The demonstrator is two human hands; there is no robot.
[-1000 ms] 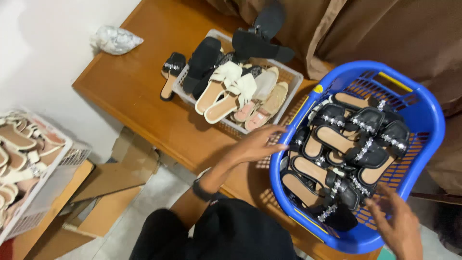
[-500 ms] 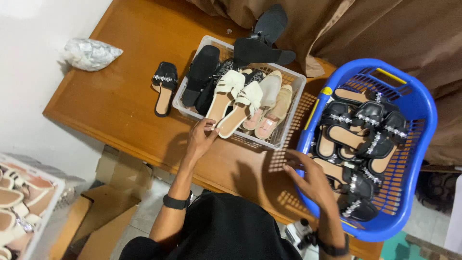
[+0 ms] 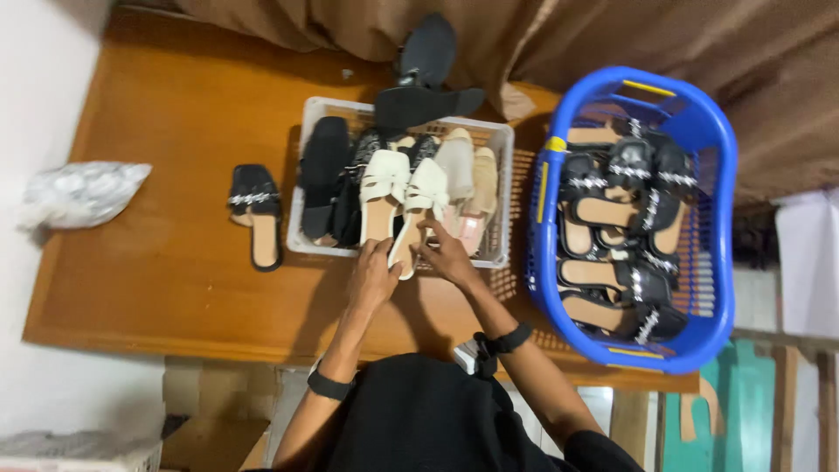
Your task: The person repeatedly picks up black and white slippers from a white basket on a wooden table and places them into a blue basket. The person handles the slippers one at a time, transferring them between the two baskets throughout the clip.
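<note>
At white tray (image 3: 498, 140) front edge | both hands moved over from blue basket (image 3: 721, 175) | left hand (image 3: 374, 275), right hand (image 3: 446, 253) pinching cream sandal (image 3: 419, 210) heel

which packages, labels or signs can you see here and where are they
Crinkled clear plastic bag: far left edge of the wooden table, lumpy, whitish-grey.
Brown cardboard box: on the floor below the table's near edge, flaps open.
Yellow rectangular stickers: on the rim of the blue plastic basket at right.
No signs or screens.
</note>
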